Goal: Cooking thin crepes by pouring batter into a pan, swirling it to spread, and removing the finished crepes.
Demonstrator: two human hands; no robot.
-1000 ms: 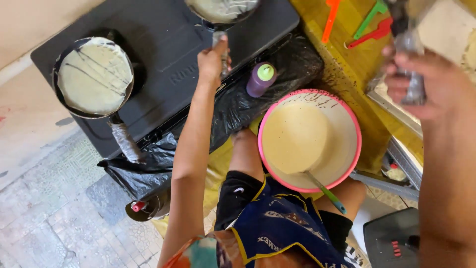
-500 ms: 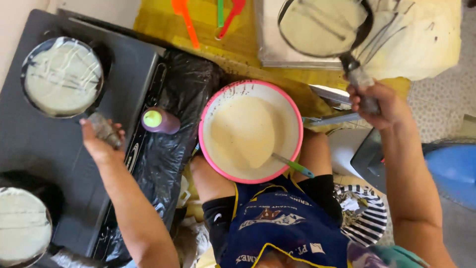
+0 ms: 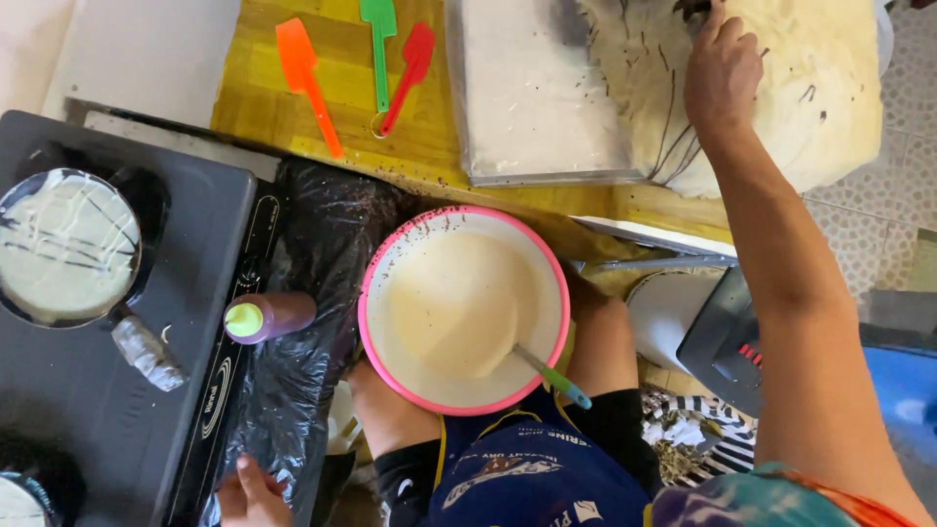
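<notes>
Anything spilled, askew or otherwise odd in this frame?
Dark specks are scattered over the yellow board and the pink-rimmed batter bowl rim. The squeeze bottle lies on its side on crumpled black plastic beside the stove.

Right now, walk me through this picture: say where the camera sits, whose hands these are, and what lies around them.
The one view comes from a camera worn on a person's head, looking straight down. The right hand reaches up to a pale, dark-streaked stack of thin crepes; whether it grips anything is unclear. The left hand rests low at the edge of a black plastic sheet, holding nothing. On the lap sits a pink-rimmed bowl of batter with a ladle. To the left is a black cooktop with a pan of batter, and a purple squeeze bottle. Three spatulas and a white tray lie on the yellow table.
</notes>
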